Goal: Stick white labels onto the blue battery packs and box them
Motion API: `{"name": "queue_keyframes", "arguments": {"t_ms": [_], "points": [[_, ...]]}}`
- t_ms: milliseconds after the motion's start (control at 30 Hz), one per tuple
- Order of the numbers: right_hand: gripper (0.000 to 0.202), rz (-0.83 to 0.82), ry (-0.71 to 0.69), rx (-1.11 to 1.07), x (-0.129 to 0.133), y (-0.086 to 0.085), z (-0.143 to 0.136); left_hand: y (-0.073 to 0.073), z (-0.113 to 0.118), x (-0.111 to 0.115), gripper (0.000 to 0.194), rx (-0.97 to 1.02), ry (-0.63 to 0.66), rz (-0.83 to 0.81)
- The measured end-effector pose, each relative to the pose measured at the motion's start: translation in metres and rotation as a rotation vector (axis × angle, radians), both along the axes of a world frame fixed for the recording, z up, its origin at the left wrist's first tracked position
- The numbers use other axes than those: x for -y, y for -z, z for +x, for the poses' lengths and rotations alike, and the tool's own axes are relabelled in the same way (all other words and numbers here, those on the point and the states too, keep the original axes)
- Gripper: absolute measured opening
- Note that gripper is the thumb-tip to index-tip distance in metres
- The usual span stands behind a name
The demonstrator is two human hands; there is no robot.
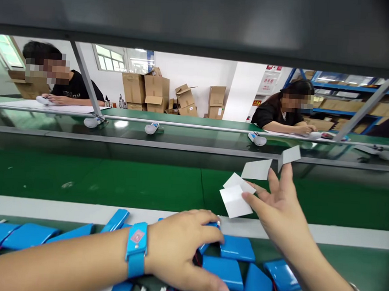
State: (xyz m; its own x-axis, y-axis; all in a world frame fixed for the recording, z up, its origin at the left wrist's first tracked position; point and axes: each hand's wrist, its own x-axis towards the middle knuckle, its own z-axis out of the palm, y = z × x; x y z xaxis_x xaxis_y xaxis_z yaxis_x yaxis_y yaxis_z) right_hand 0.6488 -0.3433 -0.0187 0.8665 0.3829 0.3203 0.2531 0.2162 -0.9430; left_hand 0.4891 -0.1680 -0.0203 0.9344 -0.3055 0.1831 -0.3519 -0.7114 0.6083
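From eight round to five o'clock, flat blue plastic-wrapped packs [30, 237] lie on the green bench surface [352, 267]. Toward six, the left hand [183, 246], wearing a blue wrist strap [136, 249], spreads wide over them, though whether it grips one I cannot tell. At four, the right hand [281, 203] pinches thin white rectangular cards [237, 202] at its thumb and fingertips.

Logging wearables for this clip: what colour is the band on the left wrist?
Bright blue wristband, clearest in the head view.
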Motion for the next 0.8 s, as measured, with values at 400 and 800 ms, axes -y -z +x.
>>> {"name": "queue_keyframes", "arguments": {"t_ms": [400, 800], "points": [[0.105, -0.117, -0.363, 0.072, -0.026, 0.001, -0.048, -0.075, -0.03, -0.02, 0.03, -0.138, -0.365, 0.548], [0.093, -0.327, -0.369, 0.22, -0.026, 0.026, -0.045, -0.045, -0.02, -0.012, 0.015, 0.106, 0.046, 0.692]]}}
